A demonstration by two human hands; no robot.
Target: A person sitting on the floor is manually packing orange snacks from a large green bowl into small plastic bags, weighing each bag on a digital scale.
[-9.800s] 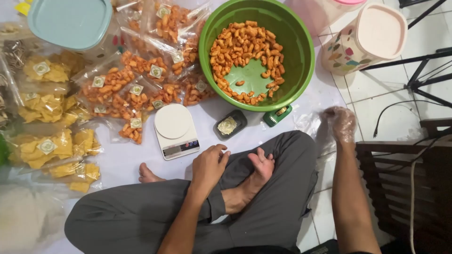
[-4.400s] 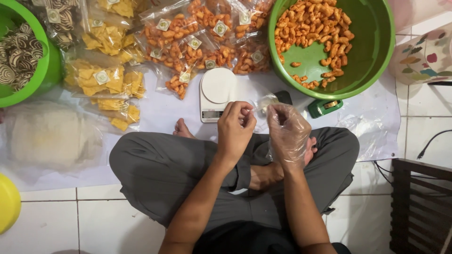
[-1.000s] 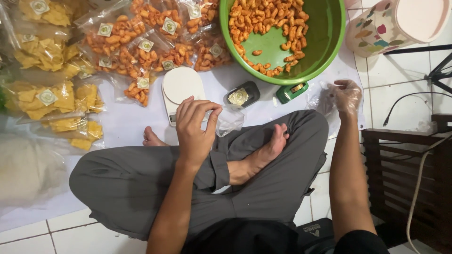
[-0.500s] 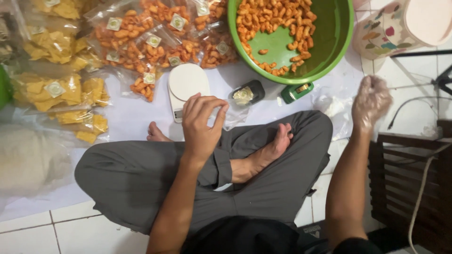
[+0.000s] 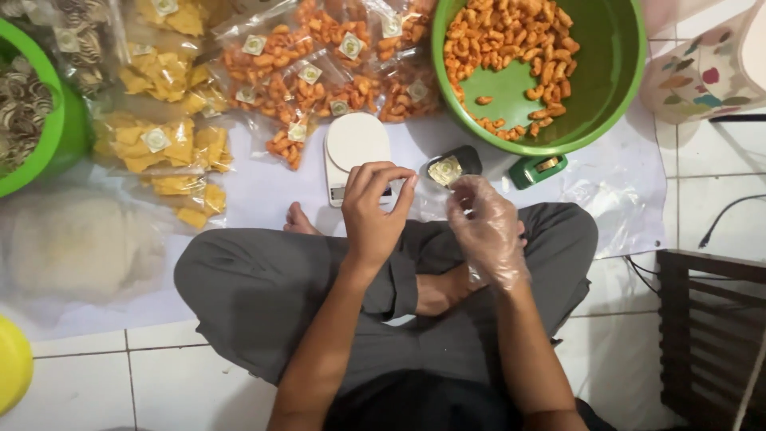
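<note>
Head view: left hand (image 5: 375,211) pinching, gloved right hand (image 5: 488,231) curled — orange snack bags (image 5: 319,76) square-labelled.

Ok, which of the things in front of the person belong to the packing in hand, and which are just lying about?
In hand:
left hand, bare
right hand, in a clear glove
white scale
green basin of orange snacks
small black tray
green tape dispenser

Lying about:
filled snack bags
patterned container
second green tub
wooden furniture
</note>
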